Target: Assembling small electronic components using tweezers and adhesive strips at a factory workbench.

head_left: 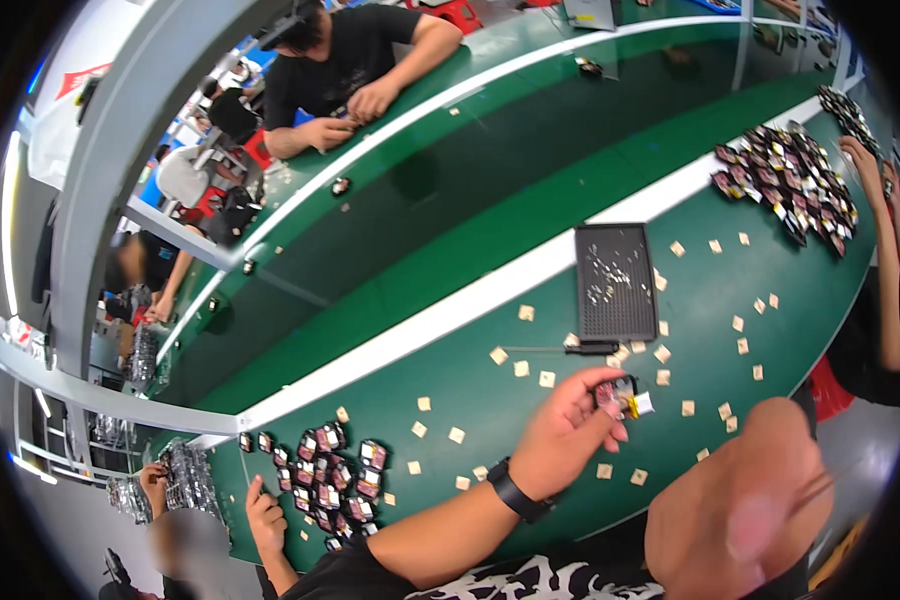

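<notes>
My left hand point(572, 425), with a dark band on its wrist, pinches a small black electronic module point(618, 390) from which a yellow and white tab sticks out. It is above the green table point(530, 470). Large and blurred at the lower right, my right hand point(735, 505) is raised close to the camera. Its fingers look curled together, and a thin dark line shows at its right edge; what it holds is not clear. Beyond my left hand lies a screwdriver point(592, 348) with a black handle and thin shaft, beside a black ribbed tray point(618, 325) of tiny light pieces.
Small cream squares point(547, 379) are scattered over the table. A cluster of similar modules point(328, 492) lies at left, near another person's hand point(266, 515). A bigger heap point(785, 185) sits far right by a co-worker's arm point(875, 190). Across the dark-green belt, a person point(345, 75) works.
</notes>
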Demonstrator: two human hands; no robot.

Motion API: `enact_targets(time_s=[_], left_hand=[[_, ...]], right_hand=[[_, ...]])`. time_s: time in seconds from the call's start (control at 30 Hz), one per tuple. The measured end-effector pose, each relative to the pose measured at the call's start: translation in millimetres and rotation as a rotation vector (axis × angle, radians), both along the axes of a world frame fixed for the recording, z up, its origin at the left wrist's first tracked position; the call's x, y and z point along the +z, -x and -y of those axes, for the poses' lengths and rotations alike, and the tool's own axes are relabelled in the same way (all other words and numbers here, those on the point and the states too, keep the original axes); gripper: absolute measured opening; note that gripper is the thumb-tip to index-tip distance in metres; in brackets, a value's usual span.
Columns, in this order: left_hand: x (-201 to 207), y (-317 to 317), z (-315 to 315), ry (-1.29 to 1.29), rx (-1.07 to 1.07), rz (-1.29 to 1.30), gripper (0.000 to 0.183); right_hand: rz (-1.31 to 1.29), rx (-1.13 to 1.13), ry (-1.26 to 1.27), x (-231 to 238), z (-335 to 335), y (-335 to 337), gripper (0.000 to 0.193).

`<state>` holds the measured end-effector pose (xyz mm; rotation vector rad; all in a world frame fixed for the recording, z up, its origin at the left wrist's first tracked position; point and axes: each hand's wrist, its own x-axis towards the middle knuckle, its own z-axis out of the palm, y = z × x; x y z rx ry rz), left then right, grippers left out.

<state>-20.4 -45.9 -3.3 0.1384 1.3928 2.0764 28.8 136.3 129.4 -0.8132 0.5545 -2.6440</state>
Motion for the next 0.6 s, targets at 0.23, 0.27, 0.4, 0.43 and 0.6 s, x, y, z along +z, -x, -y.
enact_targets(time_s=[0.23, 0.27, 0.4, 0.43, 0.6], left_hand=[[1.8, -0.7, -0.8, -0.015, -0.005, -0.048, 0.038], [0.5, -1.6, 0.4, -0.011, -0.008, -0.05, 0.038], [-3.3, -4.7, -4.5, -0.046, 0.024, 0.011, 0.038], [-5.9, -7.8, 3.5, -0.029, 0.052, 0.003, 0.039], [4.5, -11.8, -0.7, 0.044, 0.176, -0.084, 0.038]], right_hand=[[-0.234, -0.089, -0.026, 16.8, 2.7, 12.5, 0.05], [-0.229, -0.097, -0.047, 16.3, 5.0, 14.6, 0.049], [-0.02, -0.332, -0.336, 5.8, 8.2, 20.3, 0.047], [0.053, -0.417, -0.473, -10.2, 6.4, 24.7, 0.047], [0.198, -0.797, -1.179, -75.5, -29.8, -0.6, 0.02]])
